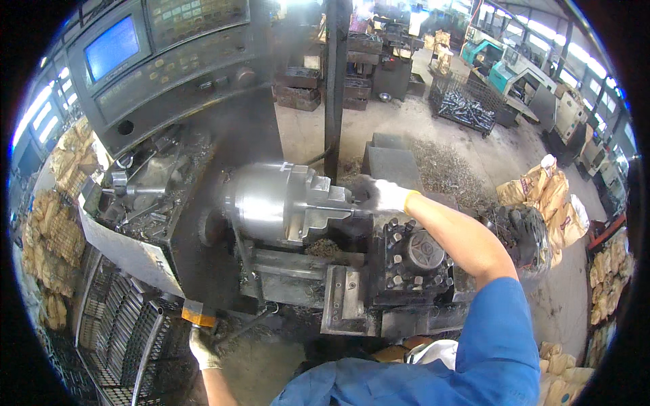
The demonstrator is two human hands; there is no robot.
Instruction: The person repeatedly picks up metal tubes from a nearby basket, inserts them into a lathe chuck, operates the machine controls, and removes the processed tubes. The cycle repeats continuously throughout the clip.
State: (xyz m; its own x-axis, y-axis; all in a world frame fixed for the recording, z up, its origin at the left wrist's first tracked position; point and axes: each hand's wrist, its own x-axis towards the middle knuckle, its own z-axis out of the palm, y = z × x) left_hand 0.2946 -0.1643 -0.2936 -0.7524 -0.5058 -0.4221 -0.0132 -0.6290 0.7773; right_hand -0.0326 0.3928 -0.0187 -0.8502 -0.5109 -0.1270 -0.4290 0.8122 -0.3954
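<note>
My right hand, in a white glove with darkened fingertips, reaches across the lathe to the front of the chuck. Its fingers are closed at the stepped jaws, around something small and dark that I cannot make out. The round metal chuck body looks smooth and bright. At the lower left, my gloved left hand is raised against the underside of an orange box at the machine's lower corner. The fingers of that hand are mostly hidden. Below my right forearm sits the square tool post with several bolts.
The control panel with a lit blue screen rises at the upper left. Metal chips lie in a tray beside the headstock. A black crate stands lower left. Sacks and a wire bin of metal parts are at the right.
</note>
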